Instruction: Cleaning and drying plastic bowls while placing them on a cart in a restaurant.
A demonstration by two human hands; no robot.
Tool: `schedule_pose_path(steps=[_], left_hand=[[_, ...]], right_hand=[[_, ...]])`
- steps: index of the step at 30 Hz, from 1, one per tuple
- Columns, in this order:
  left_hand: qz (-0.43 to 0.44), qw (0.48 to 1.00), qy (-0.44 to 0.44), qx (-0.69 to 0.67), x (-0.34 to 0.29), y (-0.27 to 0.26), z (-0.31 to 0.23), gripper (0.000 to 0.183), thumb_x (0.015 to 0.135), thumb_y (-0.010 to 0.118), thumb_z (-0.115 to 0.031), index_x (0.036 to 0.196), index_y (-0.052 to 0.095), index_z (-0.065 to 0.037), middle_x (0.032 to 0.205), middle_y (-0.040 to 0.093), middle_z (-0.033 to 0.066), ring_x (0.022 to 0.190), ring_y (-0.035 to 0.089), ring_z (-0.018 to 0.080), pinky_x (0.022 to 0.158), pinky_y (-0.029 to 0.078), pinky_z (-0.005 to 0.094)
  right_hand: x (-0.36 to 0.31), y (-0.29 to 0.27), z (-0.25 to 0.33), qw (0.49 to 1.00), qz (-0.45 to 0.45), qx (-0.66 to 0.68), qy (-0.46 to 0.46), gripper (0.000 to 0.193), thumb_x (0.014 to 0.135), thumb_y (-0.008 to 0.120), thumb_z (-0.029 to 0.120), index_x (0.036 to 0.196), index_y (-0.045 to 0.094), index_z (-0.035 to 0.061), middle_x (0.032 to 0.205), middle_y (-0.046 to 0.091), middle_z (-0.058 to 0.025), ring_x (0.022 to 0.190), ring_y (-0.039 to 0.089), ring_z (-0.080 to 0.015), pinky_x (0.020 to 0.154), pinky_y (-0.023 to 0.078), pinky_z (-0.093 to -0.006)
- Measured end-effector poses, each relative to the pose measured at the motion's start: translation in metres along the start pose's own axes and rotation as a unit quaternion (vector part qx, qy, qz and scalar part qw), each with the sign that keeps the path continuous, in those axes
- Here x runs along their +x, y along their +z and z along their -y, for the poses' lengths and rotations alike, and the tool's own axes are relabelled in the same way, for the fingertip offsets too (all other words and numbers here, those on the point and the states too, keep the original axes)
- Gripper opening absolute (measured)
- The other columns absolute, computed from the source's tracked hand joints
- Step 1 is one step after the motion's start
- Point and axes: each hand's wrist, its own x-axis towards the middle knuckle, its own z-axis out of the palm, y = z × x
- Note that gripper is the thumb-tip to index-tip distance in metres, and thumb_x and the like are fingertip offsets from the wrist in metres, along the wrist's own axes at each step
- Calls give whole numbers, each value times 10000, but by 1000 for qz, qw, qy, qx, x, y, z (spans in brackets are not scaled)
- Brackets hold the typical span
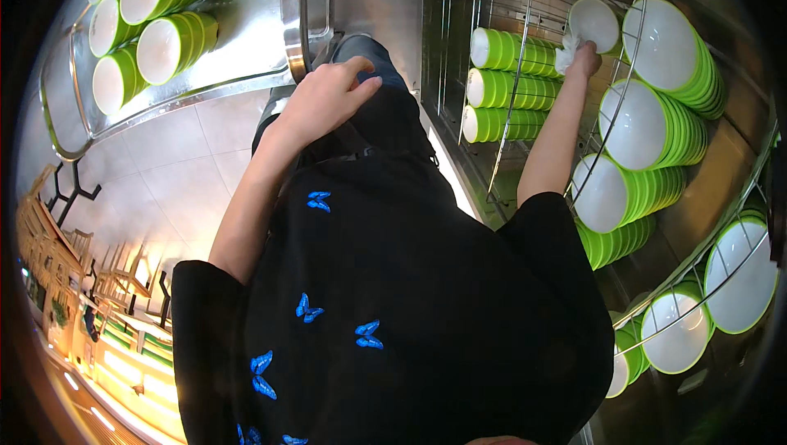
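Observation:
My right hand [584,60] reaches into a wire-shelved cabinet, its fingers closed on a crumpled white cloth [566,53]. Right against that hand stands a white-faced bowl [593,23]; whether the fingers also grip its rim I cannot tell. Beside it lie long stacks of green bowls with white insides [507,86]. Larger stacked bowls [635,123] rest on their sides at the right of the shelf. My left hand [329,99] hangs before my legs, holding nothing, fingers loosely bent and apart, near the metal cart's rim [293,18].
More green-and-white bowls [160,50] lie stacked on the steel cart at the upper left. Thin wire bars [516,76] cross the cabinet's front. Another wire shelf with bowls [676,328] is at the lower right. Wooden chairs [123,281] stand at the far left.

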Motion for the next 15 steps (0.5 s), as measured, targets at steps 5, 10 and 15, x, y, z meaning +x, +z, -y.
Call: schedule_pose_path(steps=[5, 10, 15], left_hand=[[-14, 1000, 21, 12, 3, 0, 2, 289, 762, 436, -263, 886, 508, -12, 698, 545, 197, 723, 522, 322, 662, 401, 377], [-22, 999, 14, 19, 7, -1, 6, 291, 765, 432, -257, 889, 506, -3, 722, 545, 200, 731, 521, 326, 670, 402, 376], [-38, 999, 13, 0, 13, -4, 13, 293, 764, 437, -262, 889, 506, -6, 719, 548, 197, 727, 522, 328, 667, 405, 371]], right_hand=[[4, 5, -2, 977, -39, -189, -89, 479, 683, 359, 327, 805, 536, -101, 855, 510, -287, 823, 493, -392, 694, 374, -451], [-23, 5, 10, 978, -79, -183, -66, 466, 692, 357, 299, 771, 521, -130, 799, 509, -310, 792, 502, -403, 700, 382, -431], [6, 13, -26, 993, -45, -104, -46, 466, 689, 364, 280, 823, 490, -148, 861, 509, -284, 804, 512, -371, 681, 411, -406]])
